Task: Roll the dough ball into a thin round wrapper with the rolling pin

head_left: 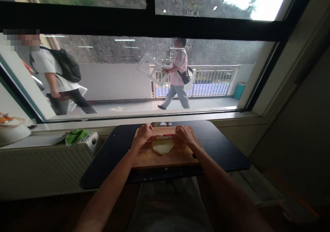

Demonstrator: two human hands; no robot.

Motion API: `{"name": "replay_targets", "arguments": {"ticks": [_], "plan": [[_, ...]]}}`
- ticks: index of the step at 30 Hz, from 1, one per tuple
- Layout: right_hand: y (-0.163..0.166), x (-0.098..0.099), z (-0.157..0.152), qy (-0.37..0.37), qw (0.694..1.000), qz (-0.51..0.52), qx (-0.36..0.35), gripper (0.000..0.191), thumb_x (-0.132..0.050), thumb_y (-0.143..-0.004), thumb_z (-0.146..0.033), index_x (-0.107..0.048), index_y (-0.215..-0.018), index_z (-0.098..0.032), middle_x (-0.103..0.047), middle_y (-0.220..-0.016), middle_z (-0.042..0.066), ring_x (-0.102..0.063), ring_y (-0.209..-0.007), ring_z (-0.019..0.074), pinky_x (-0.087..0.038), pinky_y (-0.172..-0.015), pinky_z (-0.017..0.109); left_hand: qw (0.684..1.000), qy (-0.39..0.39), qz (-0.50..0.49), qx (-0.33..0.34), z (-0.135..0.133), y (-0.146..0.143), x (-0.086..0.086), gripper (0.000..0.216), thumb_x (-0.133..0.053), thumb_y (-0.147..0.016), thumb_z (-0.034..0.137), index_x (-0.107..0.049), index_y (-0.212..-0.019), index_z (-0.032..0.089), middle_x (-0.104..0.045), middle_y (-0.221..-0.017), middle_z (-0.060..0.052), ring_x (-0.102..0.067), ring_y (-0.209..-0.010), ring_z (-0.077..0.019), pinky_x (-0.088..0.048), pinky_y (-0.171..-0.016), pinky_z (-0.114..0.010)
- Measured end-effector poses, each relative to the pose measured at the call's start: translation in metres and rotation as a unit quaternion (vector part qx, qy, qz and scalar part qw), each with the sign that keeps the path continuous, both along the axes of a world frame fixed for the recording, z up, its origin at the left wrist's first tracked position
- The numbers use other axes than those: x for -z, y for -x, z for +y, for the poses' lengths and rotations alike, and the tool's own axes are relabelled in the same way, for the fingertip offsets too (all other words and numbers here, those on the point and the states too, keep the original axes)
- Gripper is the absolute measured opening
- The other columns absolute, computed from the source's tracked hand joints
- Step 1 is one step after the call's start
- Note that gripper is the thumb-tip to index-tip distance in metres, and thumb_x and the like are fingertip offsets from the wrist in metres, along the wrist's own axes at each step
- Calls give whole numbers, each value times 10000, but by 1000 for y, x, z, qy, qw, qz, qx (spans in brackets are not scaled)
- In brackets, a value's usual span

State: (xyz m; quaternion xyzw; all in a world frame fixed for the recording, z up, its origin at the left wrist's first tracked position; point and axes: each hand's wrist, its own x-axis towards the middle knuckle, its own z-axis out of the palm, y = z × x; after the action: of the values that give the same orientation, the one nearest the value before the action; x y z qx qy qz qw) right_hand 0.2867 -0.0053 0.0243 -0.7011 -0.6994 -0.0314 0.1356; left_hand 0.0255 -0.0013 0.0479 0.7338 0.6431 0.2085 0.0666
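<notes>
A flattened piece of pale dough lies on a wooden board. Across its far edge rests a rolling pin with a red and white middle. My left hand is closed around the pin's left end, and my right hand grips the right end. Both forearms reach forward over the board. The pin's ends are hidden under my fingers.
The board sits on a dark table below a wide window. To the left stands a radiator with a green cloth and a white bowl-like container on top. Two people walk past outside.
</notes>
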Motion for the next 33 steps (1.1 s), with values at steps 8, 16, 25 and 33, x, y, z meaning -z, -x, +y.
{"name": "replay_targets", "arguments": {"ticks": [8,16,25,33], "plan": [[2,-7,0,18,999,-21,-21,365,-444,-1023,-165,-806,-1060,-133,-814,-1081,162,-740,-928,218,-429,-752,266,998,-10,56,6,5,-2,0,247,-513,-992,250,-754,-983,200,-807,-1002,-122,-751,-895,-249,-501,-753,-307],[2,-7,-26,4,999,-14,-31,335,-468,-1027,-184,-803,-1027,-181,-819,-1021,121,-730,-876,217,-402,-726,276,994,31,72,74,-12,3,4,253,-487,-984,244,-727,-905,224,-778,-937,-75,-701,-850,-217,-447,-751,-292],[8,-14,-66,5,999,-11,-53,256,-512,-1040,-228,-762,-1002,-187,-805,-1020,110,-710,-888,218,-386,-745,289,993,-16,101,53,-65,5,9,257,-418,-1045,209,-671,-1010,234,-741,-1018,-103,-665,-1020,-272,-466,-826,-343],[21,-32,-86,45,998,-24,-34,311,-474,-1026,-184,-780,-1085,-170,-805,-1076,146,-735,-954,243,-442,-791,306,993,-10,102,58,-72,5,5,274,-404,-1048,177,-673,-1012,218,-740,-1028,-104,-667,-1006,-269,-483,-858,-358]]}}
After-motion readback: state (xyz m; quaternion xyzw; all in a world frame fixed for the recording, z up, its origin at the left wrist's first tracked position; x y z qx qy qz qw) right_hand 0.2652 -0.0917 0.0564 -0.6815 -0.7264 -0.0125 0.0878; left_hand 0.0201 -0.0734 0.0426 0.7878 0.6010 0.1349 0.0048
